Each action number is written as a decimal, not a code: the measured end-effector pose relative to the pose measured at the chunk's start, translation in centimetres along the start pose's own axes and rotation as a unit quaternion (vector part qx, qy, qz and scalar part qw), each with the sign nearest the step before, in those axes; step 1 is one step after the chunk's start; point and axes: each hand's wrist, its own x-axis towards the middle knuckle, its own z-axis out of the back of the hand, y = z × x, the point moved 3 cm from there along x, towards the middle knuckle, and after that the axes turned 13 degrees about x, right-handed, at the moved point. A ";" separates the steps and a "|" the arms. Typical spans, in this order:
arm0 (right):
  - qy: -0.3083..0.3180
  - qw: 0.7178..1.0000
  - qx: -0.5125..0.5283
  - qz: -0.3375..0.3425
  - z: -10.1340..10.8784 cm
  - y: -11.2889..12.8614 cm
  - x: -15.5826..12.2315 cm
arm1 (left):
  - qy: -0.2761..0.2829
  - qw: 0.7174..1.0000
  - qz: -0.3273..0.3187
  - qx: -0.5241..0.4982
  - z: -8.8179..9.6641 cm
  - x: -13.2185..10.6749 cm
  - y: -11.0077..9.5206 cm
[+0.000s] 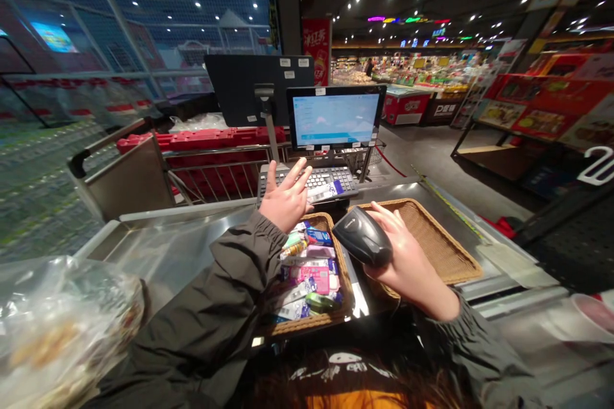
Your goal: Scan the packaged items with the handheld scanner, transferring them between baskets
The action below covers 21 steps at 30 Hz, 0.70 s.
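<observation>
My left hand (pixel 288 197) is raised over the near side of the keyboard (pixel 330 175), some fingers spread. A small white packet with a purple end (pixel 327 192) sticks out between its thumb and forefinger. My right hand (pixel 400 255) is wrapped round a black handheld barcode scanner (pixel 362 236), whose head points up and left, toward the packet. Below my left hand, a wicker basket (pixel 346 281) holds several small packaged goods, among them a pink pack (pixel 314 278) and a green item (pixel 320 302). A second wicker basket (pixel 432 236) lies under and beyond my right hand.
Behind the keyboard stands a lit monitor (pixel 336 118), with another dark screen (pixel 240 86) back-to-front beside it. The metal counter (pixel 187 236) runs under both baskets. A clear plastic bag (pixel 67 326) sits at the left; a plastic cup (pixel 582 316) is at the right. A shopping cart (pixel 220 172) stands beyond.
</observation>
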 end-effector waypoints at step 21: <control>0.064 0.996 0.000 -0.060 -2.6 -2.9 -1.1 | 0.281 0.941 -0.153 -0.111 -8.4 -9.8 -5.4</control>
